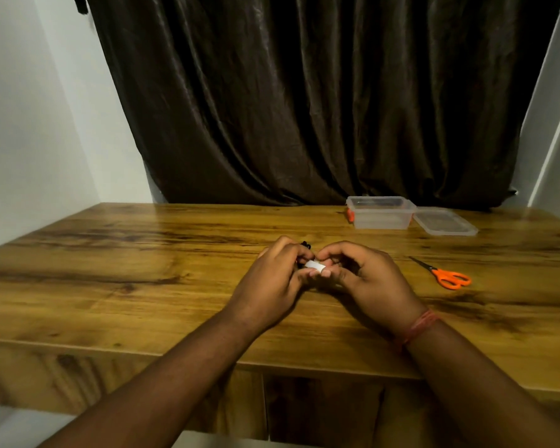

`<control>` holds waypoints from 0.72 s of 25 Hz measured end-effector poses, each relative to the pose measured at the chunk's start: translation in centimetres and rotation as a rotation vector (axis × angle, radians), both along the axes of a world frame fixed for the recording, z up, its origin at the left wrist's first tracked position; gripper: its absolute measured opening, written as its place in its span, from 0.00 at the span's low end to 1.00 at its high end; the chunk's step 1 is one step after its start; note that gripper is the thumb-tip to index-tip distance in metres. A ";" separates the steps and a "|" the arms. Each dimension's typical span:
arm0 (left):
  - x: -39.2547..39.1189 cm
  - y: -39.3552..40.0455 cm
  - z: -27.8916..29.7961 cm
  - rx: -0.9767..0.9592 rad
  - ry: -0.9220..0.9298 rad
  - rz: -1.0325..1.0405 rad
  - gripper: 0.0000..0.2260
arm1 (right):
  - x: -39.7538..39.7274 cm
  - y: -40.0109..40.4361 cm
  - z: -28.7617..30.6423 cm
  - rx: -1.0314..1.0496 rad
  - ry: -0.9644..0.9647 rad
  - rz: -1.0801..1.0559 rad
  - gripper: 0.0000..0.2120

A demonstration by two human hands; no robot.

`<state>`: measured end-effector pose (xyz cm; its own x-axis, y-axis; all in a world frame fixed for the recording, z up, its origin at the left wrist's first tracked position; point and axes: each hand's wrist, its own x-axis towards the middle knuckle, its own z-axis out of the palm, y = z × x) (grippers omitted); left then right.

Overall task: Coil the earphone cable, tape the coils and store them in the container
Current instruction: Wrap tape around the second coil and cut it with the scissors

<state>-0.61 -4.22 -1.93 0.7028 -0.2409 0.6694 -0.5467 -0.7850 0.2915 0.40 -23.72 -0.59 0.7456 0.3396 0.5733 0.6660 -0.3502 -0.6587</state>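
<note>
Both of my hands meet over the middle of the wooden table [110,279]. My left hand [269,286] grips a coiled black earphone cable [305,245]; only a small black bit shows above my fingers. A white strip of tape [316,266] wraps the bundle between the hands, and my right hand [366,276] pinches it with curled fingers. Most of the cable is hidden by my fingers. The clear plastic container [382,212] stands open at the back right of the table.
The container's clear lid [445,222] lies flat just right of it. Orange-handled scissors [446,274] lie on the table to the right of my hands. A small orange item [350,215] sits at the container's left side. A dark curtain [304,101] hangs behind the table.
</note>
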 end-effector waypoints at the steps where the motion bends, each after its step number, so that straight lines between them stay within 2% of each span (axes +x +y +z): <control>1: 0.0 0.1 0.0 -0.026 -0.006 -0.003 0.12 | -0.1 0.0 0.0 0.046 0.048 0.062 0.14; 3: 0.0 0.2 0.0 -0.069 -0.008 -0.007 0.10 | -0.2 0.0 -0.1 0.074 0.086 0.109 0.17; 8: -0.3 -0.2 0.1 -0.045 -0.001 -0.060 0.15 | -0.4 0.4 0.1 -0.129 -0.164 -0.041 0.18; 10: -0.3 -0.2 0.1 -0.052 0.001 -0.082 0.15 | -0.5 0.6 0.0 -0.161 -0.199 -0.047 0.17; 15: -0.2 0.1 0.3 -0.124 0.010 -0.099 0.08 | -0.2 0.1 0.0 0.055 0.077 0.064 0.12; 18: -0.2 0.2 0.3 -0.098 0.015 -0.125 0.07 | 0.1 0.0 -0.2 0.028 0.152 0.060 0.10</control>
